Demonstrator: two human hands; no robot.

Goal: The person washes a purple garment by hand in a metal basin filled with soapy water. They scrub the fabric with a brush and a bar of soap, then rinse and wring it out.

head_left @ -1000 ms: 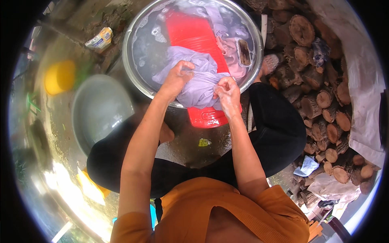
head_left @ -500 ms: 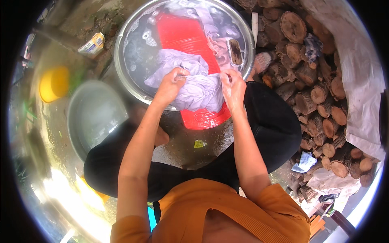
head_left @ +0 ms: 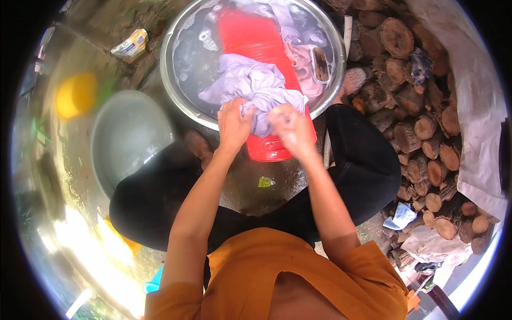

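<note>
Out on wet, muddy ground, a big metal basin (head_left: pixel 176 90) of soapy water holds a red washboard (head_left: pixel 256 42). Both the left hand (head_left: pixel 233 124) and the right hand (head_left: pixel 292 128) grip a wet pale cloth (head_left: pixel 256 82) bunched on the board. Stacked firewood logs (head_left: pixel 421 106) rise at the right; an empty grey basin (head_left: pixel 128 138) and a yellow bowl (head_left: pixel 74 95) sit at the left.

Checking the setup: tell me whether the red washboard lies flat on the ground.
No, the washboard leans in the water-filled metal basin, its near end over the rim.
</note>
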